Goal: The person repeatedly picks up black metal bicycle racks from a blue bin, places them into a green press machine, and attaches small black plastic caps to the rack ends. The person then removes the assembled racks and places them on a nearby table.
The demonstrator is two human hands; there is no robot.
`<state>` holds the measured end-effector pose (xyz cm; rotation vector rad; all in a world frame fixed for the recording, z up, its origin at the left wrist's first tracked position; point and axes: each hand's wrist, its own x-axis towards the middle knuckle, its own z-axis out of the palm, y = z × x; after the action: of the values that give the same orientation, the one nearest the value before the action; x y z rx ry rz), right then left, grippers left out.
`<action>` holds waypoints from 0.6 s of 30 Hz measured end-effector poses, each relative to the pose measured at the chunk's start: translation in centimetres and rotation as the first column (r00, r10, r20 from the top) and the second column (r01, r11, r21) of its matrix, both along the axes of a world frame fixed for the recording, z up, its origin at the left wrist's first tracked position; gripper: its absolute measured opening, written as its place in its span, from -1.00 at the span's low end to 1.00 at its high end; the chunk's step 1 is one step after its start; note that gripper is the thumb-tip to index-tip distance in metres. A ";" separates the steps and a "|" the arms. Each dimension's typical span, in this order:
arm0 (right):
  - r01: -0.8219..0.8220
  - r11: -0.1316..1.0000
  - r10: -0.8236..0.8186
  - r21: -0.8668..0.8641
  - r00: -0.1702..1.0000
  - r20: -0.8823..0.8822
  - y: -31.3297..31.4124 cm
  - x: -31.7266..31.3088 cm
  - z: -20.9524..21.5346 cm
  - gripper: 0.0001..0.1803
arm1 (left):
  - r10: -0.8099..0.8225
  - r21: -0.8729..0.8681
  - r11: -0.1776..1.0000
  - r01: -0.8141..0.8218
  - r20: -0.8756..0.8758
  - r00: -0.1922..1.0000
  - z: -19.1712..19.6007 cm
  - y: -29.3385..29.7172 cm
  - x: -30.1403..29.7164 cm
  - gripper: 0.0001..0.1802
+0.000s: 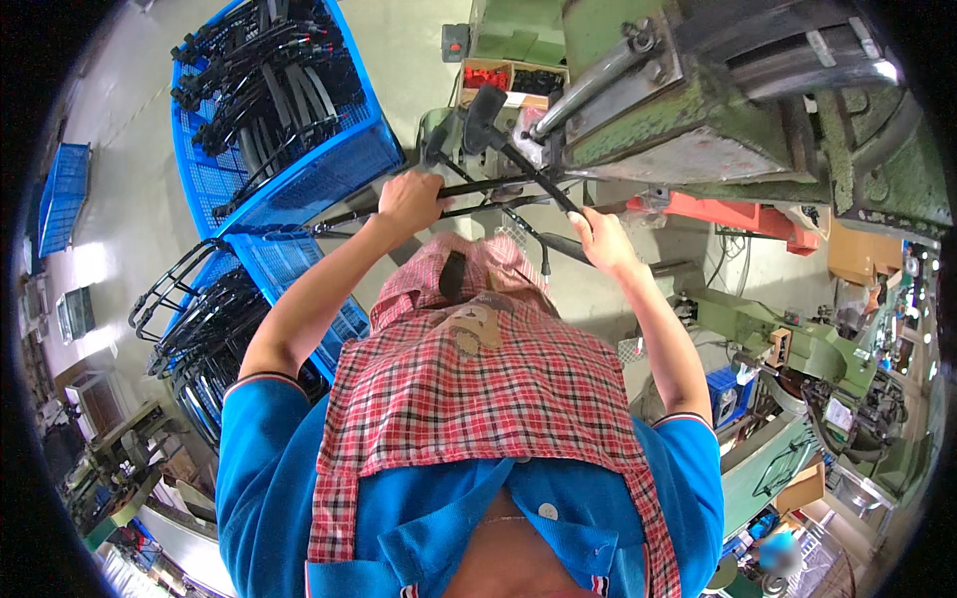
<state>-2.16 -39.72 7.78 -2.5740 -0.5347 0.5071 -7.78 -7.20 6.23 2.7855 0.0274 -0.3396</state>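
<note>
Open floor (404, 60) ran betw. the upper blue crate (344, 159), packed w/ black parts (269, 90), and the green machine (688, 125) on the R, its lower edge near the R hand (603, 239). The crate's corner came close to the L hand (411, 204); the lower blue crate (284, 264), w/ black tubular frames (204, 339), stood by the L forearm (321, 287), so room looked tight that side.

L arm reached fwd, back of hand up, L hand clamped on a black bar (478, 186) lying crosswise ahead of the plaid apron (478, 389). R forearm (658, 324) angled inward; R hand was closed on the near end of a black rod (528, 167), which slanted across the bar, thick head up-L. Fingertips partly hidden.
</note>
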 end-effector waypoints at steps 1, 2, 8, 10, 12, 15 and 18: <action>-0.001 1.000 0.001 0.002 1.000 0.012 0.0 -0.2 -0.1 -0.54 | -0.011 0.037 0.999 0.011 0.006 1.000 0.0 0.0 0.2 -0.79; 0.019 1.000 -0.019 0.016 1.000 0.006 0.2 -0.3 -0.1 -0.51 | -0.023 0.073 0.997 0.022 0.012 1.000 -0.1 0.1 0.5 -0.81; 0.044 0.995 -0.045 -0.088 0.999 -0.017 0.8 -1.1 1.2 -0.46 | -0.081 0.120 0.990 0.072 0.074 0.994 1.0 0.0 0.4 -0.85; 0.044 0.988 -0.049 -0.148 0.998 -0.029 1.3 -1.2 2.2 -0.45 | -0.067 0.138 0.989 0.058 0.057 0.996 0.8 -0.1 0.4 -0.84; 0.047 0.975 -0.060 -0.215 0.997 -0.056 1.8 -1.1 2.6 -0.44 | -0.059 0.144 0.988 0.053 0.041 0.997 0.5 -0.2 0.4 -0.83; 0.062 0.971 -0.070 -0.230 0.997 -0.024 2.1 -1.3 3.0 -0.44 | -0.057 0.130 0.990 0.054 0.020 0.998 0.3 -0.1 0.5 -0.84; 0.052 0.984 -0.046 -0.172 0.998 0.037 1.5 -1.6 1.2 -0.45 | -0.044 0.103 0.994 0.044 -0.006 0.999 0.2 0.2 0.8 -0.84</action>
<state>-3.81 -38.23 9.00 -2.7578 -0.4553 0.5151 -7.00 -7.01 6.42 2.8911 -0.0165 -0.3642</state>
